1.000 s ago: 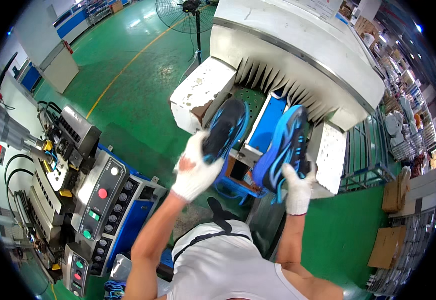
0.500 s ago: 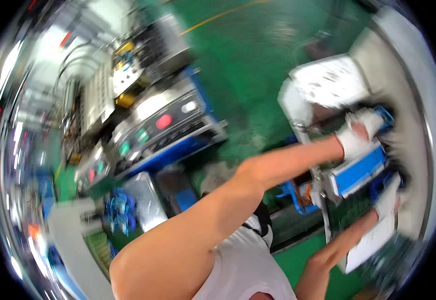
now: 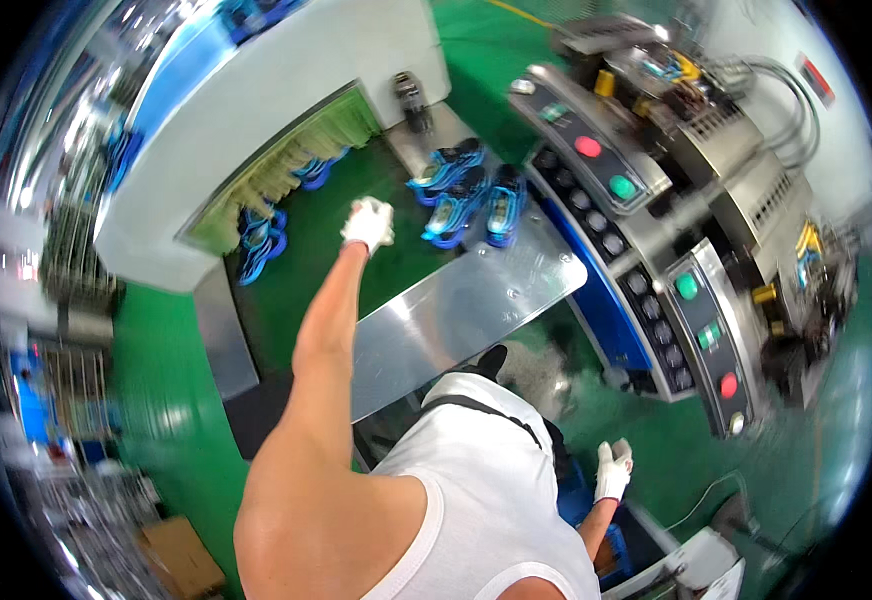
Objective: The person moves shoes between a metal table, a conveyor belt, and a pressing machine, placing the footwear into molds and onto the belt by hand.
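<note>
My left hand, in a white glove, reaches out over a green conveyor belt. Its fingers look loosely bent and apart, with nothing seen in them. To its right, several blue-and-black shoes stand close together at the belt's edge and on a shiny metal table. Farther left on the belt lie more shoes, near a yellow-green fringed curtain. My right hand, also gloved in white, hangs low at my right side. Its fingers are partly spread and it holds nothing visible.
A machine with two sloping control panels and round gauges stands at the right. The white tunnel housing arches over the belt, a dark object beside its opening. Wire racks and a cardboard box are at the left.
My view has swung round from the white-walled station to the belt. Both hands have come away from the blue items there; my left now extends over the belt, my right hangs low.
</note>
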Demonstrator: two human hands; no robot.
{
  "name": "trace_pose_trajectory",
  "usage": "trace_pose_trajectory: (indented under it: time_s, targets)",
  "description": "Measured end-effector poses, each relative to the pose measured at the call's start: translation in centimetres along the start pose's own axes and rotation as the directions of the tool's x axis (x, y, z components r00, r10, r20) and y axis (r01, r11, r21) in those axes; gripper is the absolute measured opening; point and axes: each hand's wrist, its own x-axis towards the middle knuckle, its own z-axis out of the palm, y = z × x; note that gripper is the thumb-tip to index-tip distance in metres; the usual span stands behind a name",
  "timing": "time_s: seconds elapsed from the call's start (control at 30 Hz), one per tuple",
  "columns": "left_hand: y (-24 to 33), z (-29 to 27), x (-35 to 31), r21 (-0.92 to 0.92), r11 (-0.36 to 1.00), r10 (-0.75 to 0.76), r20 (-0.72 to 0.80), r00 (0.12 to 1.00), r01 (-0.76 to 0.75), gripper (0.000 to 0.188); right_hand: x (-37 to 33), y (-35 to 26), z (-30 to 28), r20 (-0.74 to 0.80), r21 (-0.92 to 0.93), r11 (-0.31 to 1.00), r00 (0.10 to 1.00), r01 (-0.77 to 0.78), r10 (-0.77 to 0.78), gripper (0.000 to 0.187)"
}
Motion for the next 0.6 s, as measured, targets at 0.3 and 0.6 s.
trace_pose_trajectory:
  time_s: [0.3,0.6]
  targets:
    - [-14.3,-23.3,13.2,0.703,0.677,0.261,-0.505,0.823,0.217,0.036,3.8,-4.5,4.2,0.159,-0.3,0.936,0.958,-0.185,0.24,0.053]
    - [-33.5,-30.5,9.4,0.373,0.807,-0.088,-0.69,0.719,0.457,0.072,-0.3,-15.1,-0.3,0.064,-0.831,0.535,0.93,-0.151,0.361,0.038]
